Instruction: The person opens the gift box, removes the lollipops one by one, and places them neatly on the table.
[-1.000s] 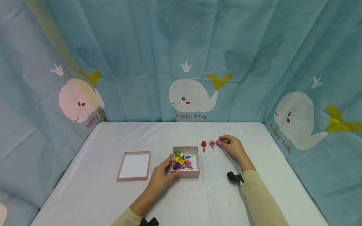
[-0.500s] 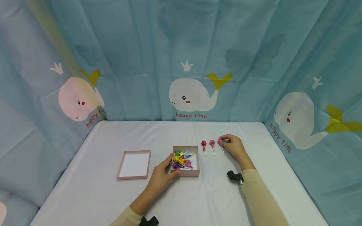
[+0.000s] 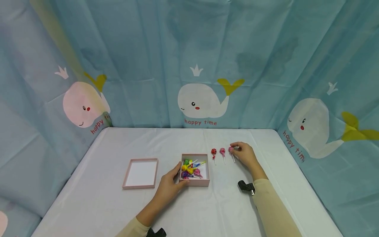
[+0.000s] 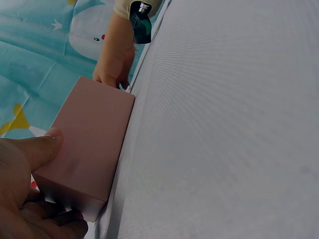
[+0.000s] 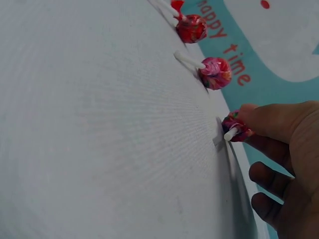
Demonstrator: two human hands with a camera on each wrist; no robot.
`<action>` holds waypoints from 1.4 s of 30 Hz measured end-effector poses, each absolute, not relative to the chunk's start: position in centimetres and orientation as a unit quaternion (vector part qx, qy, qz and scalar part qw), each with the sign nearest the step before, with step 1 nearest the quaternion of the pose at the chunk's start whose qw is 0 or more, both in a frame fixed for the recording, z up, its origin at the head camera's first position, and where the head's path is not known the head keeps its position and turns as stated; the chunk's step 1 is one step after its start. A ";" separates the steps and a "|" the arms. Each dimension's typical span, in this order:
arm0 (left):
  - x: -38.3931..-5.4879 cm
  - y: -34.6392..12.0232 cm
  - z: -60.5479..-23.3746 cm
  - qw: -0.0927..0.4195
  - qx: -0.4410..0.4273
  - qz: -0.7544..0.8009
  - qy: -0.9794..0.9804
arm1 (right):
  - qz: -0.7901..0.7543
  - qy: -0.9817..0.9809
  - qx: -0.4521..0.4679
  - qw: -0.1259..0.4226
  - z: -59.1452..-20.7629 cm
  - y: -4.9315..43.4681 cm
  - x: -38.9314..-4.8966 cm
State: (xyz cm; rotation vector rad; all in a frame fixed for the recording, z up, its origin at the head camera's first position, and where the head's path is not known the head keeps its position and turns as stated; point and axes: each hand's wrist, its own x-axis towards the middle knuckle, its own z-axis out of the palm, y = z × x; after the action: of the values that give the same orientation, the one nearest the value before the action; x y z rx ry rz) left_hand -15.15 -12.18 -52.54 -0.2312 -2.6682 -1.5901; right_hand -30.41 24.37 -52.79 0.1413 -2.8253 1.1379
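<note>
With thumb and fingertips, my right hand [image 3: 246, 156] pinches a pink lollipop [image 3: 231, 149] by its wrapped head. The white stick of that lollipop points toward the camera in the right wrist view, low over the white cloth. To its left lie a second pink lollipop [image 3: 222, 151] and a red lollipop [image 3: 214, 151], side by side with sticks toward me. My left hand [image 3: 169, 185] grips the left side of an open pink box [image 3: 194, 183], thumb on its front wall and fingers round the corner. Several colourful lollipops [image 3: 189, 169] are heaped inside the box.
A shallow pink lid [image 3: 140, 187] with a white inside lies left of the box. White cloth covers the table [image 3: 219, 210]. A blue curtain [image 3: 142, 65] with whale prints closes off the back and both sides. Black wrist mounts [image 3: 245, 186] hang beside the sleeves.
The pinched lollipop has shifted slightly right, and its stick has turned from a slant to nearly in line with the other two. My left hand and the box stay in place.
</note>
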 end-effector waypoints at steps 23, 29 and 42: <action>-15.0 -12.2 -52.3 0.017 -0.079 -0.510 -0.857 | 0.384 -0.899 0.173 0.118 -46.3 20.9 -28.9; -15.1 -12.2 -52.5 0.015 -0.079 -0.511 -0.856 | 0.375 -0.896 0.225 0.084 -44.5 18.9 -27.7; -15.1 -12.2 -52.5 0.015 -0.080 -0.511 -0.856 | 0.343 -0.879 0.331 0.030 -43.7 15.7 -26.5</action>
State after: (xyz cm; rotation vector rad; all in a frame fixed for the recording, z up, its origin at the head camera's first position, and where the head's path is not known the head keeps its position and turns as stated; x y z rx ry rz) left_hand -15.08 -12.21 -52.46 -0.2503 -2.6632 -1.5890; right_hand -26.46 15.73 -43.74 1.0195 -2.7081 1.0585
